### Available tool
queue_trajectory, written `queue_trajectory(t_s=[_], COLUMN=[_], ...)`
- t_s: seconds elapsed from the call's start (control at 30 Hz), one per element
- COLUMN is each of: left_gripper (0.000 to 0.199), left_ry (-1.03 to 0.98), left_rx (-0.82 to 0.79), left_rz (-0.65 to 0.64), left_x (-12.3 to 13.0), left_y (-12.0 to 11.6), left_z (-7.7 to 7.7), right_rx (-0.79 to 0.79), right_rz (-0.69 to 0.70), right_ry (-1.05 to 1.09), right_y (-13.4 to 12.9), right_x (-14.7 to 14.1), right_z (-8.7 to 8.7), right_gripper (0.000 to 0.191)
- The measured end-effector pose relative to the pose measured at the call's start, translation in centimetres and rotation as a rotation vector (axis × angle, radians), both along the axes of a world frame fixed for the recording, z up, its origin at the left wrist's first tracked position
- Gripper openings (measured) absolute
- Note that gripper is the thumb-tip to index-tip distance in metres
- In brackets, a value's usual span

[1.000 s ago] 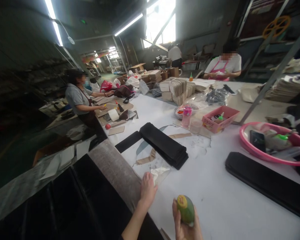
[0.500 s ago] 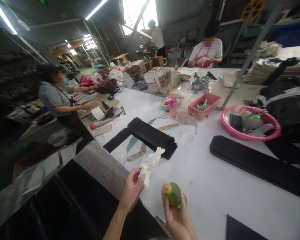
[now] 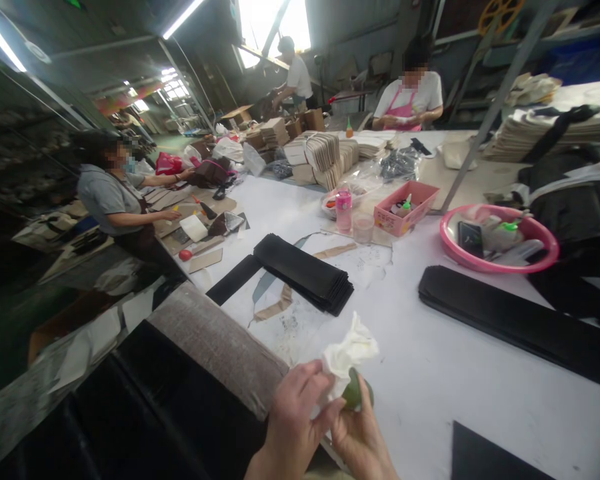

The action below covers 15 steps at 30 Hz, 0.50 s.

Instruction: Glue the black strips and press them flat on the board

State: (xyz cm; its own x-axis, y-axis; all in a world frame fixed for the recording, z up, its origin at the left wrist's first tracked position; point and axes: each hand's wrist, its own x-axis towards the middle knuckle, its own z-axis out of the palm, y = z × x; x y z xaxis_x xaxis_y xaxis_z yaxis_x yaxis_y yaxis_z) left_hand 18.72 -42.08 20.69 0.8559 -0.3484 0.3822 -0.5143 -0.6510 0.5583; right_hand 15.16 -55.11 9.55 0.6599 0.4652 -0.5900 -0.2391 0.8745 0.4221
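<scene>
My left hand [image 3: 300,407] is closed on a crumpled white tissue [image 3: 353,350], which it presses against the top of a green bottle [image 3: 353,390]. My right hand [image 3: 360,433] wraps round that bottle from below and holds it over the near edge of the white table [image 3: 410,400]. The tissue and my left fingers cover the bottle's yellow cap. Beyond my hands lies a fanned stack of black strips [image 3: 305,273]. To the right is another stack of long black pieces [image 3: 505,320].
A pink basin [image 3: 450,247] with bottles and a phone stands at the right, beside a pink box [image 3: 420,200] and a pink bottle [image 3: 344,212]. A padded grey-brown roll [image 3: 220,347] and black sheets [image 3: 145,393] lie at the left. Several people work around the table.
My left hand has moved right with the tissue and brought it onto the bottle's cap. My right hand still holds the bottle in nearly the same place.
</scene>
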Motion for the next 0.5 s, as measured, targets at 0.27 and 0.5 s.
queue_trajectory(t_s=[0.27, 0.5], left_gripper=[0.022, 0.026], left_ry=[-0.074, -0.022], left_rx=[0.091, 0.174], left_rz=[-0.011, -0.022], left_x=[0.1, 0.7], left_y=[-1.9, -2.6], left_z=[-1.2, -1.7], right_rx=[0.133, 0.009], right_rz=[-0.073, -0.042], right_ry=[0.055, 0.001], right_y=[-0.5, -0.9], right_x=[0.1, 0.1], right_z=[0.8, 1.4], right_gripper=[0.033, 0.024])
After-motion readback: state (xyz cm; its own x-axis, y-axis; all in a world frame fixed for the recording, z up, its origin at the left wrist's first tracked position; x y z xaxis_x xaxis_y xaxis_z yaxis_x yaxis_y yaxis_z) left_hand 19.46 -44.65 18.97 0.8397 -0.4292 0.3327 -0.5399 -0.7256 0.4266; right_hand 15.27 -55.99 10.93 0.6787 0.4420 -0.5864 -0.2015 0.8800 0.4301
